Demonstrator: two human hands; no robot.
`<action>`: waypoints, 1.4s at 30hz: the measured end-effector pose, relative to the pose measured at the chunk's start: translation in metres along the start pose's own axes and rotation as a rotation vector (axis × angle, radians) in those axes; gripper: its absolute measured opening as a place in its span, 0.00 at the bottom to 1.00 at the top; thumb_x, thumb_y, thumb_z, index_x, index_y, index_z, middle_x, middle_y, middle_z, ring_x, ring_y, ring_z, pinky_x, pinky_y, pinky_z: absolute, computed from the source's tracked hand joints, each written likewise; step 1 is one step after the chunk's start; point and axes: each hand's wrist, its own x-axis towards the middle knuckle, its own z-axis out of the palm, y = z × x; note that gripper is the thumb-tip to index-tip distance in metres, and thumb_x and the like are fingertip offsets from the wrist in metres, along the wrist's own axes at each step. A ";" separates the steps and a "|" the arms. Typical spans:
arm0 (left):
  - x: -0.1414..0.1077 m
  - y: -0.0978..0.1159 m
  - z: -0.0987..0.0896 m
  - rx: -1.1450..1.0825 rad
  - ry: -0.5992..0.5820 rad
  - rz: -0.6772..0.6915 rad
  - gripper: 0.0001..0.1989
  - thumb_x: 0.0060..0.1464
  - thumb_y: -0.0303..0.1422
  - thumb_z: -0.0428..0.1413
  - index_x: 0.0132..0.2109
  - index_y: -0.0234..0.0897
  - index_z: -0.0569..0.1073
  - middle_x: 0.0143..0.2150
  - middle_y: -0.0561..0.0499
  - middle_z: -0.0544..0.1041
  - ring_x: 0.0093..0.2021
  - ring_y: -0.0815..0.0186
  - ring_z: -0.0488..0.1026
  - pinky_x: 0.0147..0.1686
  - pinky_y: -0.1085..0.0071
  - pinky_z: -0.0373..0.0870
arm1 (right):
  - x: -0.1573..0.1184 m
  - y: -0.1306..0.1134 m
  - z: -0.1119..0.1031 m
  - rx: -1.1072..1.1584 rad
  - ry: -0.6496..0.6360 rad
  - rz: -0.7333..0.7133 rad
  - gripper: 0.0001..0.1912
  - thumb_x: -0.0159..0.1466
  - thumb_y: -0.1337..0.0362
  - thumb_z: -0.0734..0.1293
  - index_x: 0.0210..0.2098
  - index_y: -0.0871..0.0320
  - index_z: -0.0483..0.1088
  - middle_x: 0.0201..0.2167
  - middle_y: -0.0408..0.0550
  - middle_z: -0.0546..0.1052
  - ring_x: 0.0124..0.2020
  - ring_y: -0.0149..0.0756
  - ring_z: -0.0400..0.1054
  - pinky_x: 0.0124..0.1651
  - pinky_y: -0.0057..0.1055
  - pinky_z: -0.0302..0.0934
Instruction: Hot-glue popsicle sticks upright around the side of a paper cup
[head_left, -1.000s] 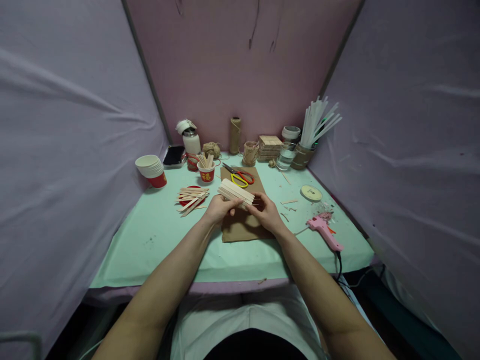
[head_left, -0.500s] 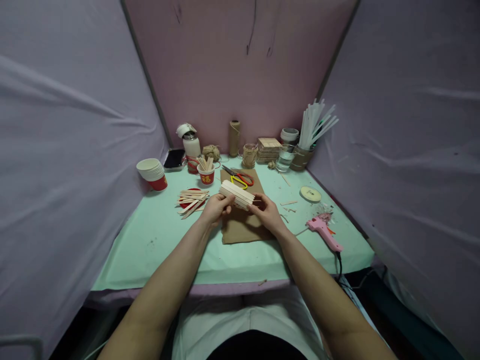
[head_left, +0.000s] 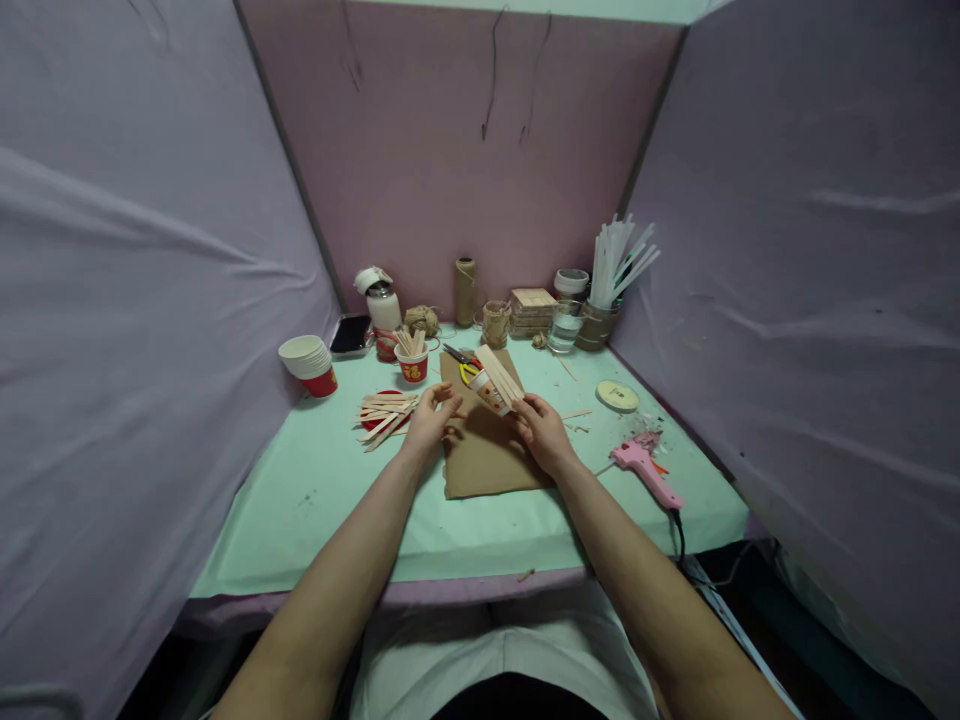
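A paper cup (head_left: 491,393) with pale wooden sticks (head_left: 500,374) along one side is tilted above the brown cardboard (head_left: 487,455). My right hand (head_left: 541,430) grips its lower right end. To the left of the cup, my left hand (head_left: 433,419) has its fingers apart and holds nothing. Scissors with red and yellow handles (head_left: 469,372) lie behind the cup, partly hidden by it. Loose wooden sticks (head_left: 386,412) are piled on a red dish to the left of my left hand.
A red cup of sticks (head_left: 412,366) and stacked paper cups (head_left: 309,365) stand at the left. Twine, jars, square wooden pieces (head_left: 532,312) and a holder of white glue sticks (head_left: 619,265) line the back. A pink glue gun (head_left: 646,472) with a cord lies right, near a round lid (head_left: 617,396).
My left hand has let go of the cup and moved slightly left. The cup has turned in my right hand, showing its printed side. The camera view has tilted up a little.
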 end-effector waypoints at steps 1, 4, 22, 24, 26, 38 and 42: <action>0.000 -0.003 0.002 0.014 -0.016 -0.017 0.30 0.46 0.42 0.66 0.53 0.38 0.65 0.51 0.44 0.70 0.33 0.71 0.76 0.19 0.81 0.63 | 0.001 0.000 0.000 0.040 -0.026 0.018 0.20 0.51 0.50 0.73 0.37 0.54 0.69 0.43 0.48 0.78 0.46 0.41 0.74 0.48 0.39 0.70; -0.002 -0.015 0.008 -0.014 -0.148 -0.086 0.32 0.45 0.40 0.66 0.55 0.38 0.63 0.54 0.41 0.71 0.44 0.64 0.76 0.33 0.73 0.73 | 0.002 0.001 0.000 0.054 -0.109 0.047 0.20 0.52 0.49 0.73 0.37 0.53 0.67 0.43 0.49 0.78 0.48 0.43 0.74 0.53 0.42 0.68; -0.015 -0.016 0.010 -0.305 -0.350 -0.063 0.28 0.38 0.32 0.69 0.48 0.31 0.72 0.43 0.41 0.80 0.40 0.57 0.78 0.46 0.59 0.72 | -0.022 0.009 0.022 -0.589 -0.245 -0.410 0.25 0.52 0.57 0.75 0.45 0.55 0.66 0.45 0.49 0.70 0.48 0.42 0.68 0.47 0.40 0.69; -0.014 -0.015 0.007 -0.351 -0.399 -0.095 0.25 0.40 0.32 0.68 0.47 0.30 0.73 0.44 0.40 0.79 0.43 0.56 0.78 0.49 0.58 0.71 | -0.022 0.008 0.019 -0.624 -0.219 -0.466 0.22 0.55 0.56 0.73 0.45 0.55 0.66 0.45 0.50 0.69 0.46 0.41 0.68 0.43 0.38 0.69; -0.013 -0.014 0.002 -0.382 -0.440 -0.152 0.22 0.42 0.33 0.66 0.46 0.30 0.74 0.44 0.40 0.80 0.45 0.57 0.77 0.51 0.60 0.70 | -0.022 0.007 0.016 -0.611 -0.174 -0.517 0.18 0.58 0.55 0.71 0.44 0.54 0.66 0.44 0.50 0.68 0.41 0.38 0.68 0.40 0.36 0.69; -0.013 -0.022 0.006 -0.093 -0.284 0.021 0.31 0.35 0.31 0.70 0.49 0.34 0.70 0.42 0.45 0.78 0.43 0.60 0.75 0.51 0.60 0.68 | -0.016 0.008 0.009 -0.506 0.029 -0.549 0.12 0.62 0.53 0.63 0.38 0.55 0.66 0.36 0.47 0.69 0.36 0.37 0.67 0.37 0.35 0.67; -0.011 -0.031 0.014 0.056 -0.266 0.216 0.39 0.37 0.33 0.70 0.56 0.36 0.64 0.55 0.41 0.73 0.54 0.55 0.71 0.56 0.59 0.66 | -0.017 0.012 0.012 -0.521 -0.148 -0.458 0.22 0.58 0.53 0.69 0.48 0.54 0.65 0.44 0.50 0.73 0.41 0.40 0.70 0.38 0.35 0.69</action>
